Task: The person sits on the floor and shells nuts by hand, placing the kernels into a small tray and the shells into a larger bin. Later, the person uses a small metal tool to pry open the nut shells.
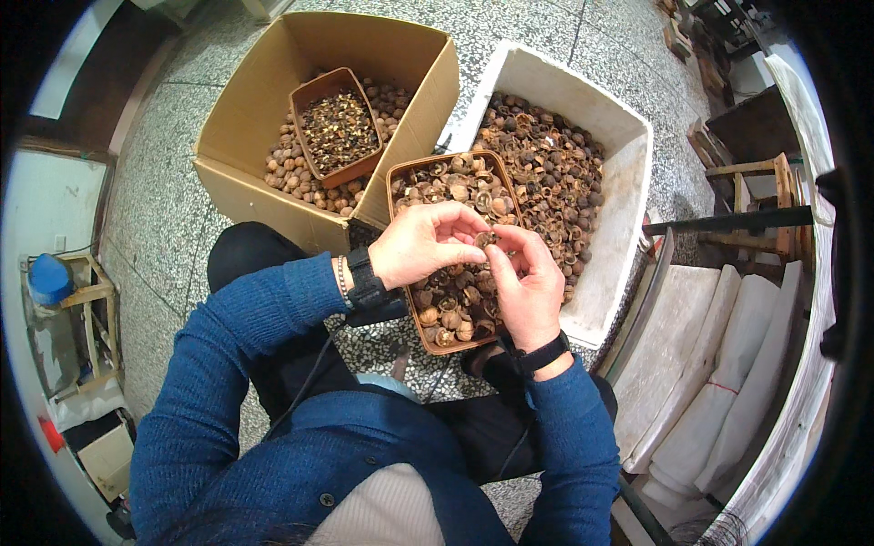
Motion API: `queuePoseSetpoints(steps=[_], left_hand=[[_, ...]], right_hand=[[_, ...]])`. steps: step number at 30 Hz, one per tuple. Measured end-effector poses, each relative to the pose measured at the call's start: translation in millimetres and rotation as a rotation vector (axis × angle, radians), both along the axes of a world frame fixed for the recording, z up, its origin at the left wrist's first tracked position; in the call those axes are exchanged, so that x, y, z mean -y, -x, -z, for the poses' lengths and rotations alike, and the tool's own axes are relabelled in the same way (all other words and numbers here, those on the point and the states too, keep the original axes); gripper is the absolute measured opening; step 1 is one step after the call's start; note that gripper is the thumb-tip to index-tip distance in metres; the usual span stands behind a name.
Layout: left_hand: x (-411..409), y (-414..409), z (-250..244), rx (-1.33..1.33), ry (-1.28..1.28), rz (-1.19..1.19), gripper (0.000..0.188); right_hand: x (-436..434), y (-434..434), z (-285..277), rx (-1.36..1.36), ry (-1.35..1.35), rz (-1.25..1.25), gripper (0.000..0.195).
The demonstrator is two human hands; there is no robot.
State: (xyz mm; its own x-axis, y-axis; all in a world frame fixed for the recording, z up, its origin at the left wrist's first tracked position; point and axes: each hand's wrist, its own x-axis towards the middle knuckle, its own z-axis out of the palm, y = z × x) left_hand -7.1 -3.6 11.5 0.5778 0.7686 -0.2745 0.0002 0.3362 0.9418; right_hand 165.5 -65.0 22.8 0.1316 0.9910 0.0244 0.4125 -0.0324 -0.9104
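Observation:
A small cracked walnut piece (485, 239) is pinched between the fingertips of both hands. My left hand (416, 246) holds it from the left, thumb and forefinger extended. My right hand (529, 286) grips it from the other side, and the fingers partly cover it. Directly beneath lies a brown plastic tray (447, 349) filled with broken walnuts and half shells (447, 317). Part of that tray is hidden by my hands.
A cardboard box (413, 140) at upper left contains whole walnuts (287, 170) and a smaller brown tray (348, 174) of kernel fragments (338, 126). Right of it, a white foam box (625, 170) holds empty shells (546, 177). Foam slabs (672, 327) and a wooden stool (751, 167) stand farther right.

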Motion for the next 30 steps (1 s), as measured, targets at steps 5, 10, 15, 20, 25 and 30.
queuePoseSetpoints(steps=[5,10,15,20,25,30], left_hand=[[-2,2,0,0.01,0.036,-0.002,0.028],[-4,3,-2,0.049,0.113,0.019,0.027],[-4,3,-2,0.064,0.112,0.04,0.025],[-3,3,-4,0.061,0.158,0.073,0.025],[-2,2,-1,0.042,0.133,0.106,0.025],[0,2,3,0.069,0.145,0.122,0.024]], right_hand=[[-2,1,-7,0.058,-0.134,-0.049,0.025],[-3,-2,-11,0.076,-0.098,-0.078,0.024],[-3,-5,-11,0.088,-0.076,-0.117,0.022],[-4,-10,-11,0.096,-0.046,-0.169,0.018],[-5,-13,-6,0.067,-0.046,-0.198,0.016],[-5,-14,-3,0.037,-0.018,-0.212,0.016]])
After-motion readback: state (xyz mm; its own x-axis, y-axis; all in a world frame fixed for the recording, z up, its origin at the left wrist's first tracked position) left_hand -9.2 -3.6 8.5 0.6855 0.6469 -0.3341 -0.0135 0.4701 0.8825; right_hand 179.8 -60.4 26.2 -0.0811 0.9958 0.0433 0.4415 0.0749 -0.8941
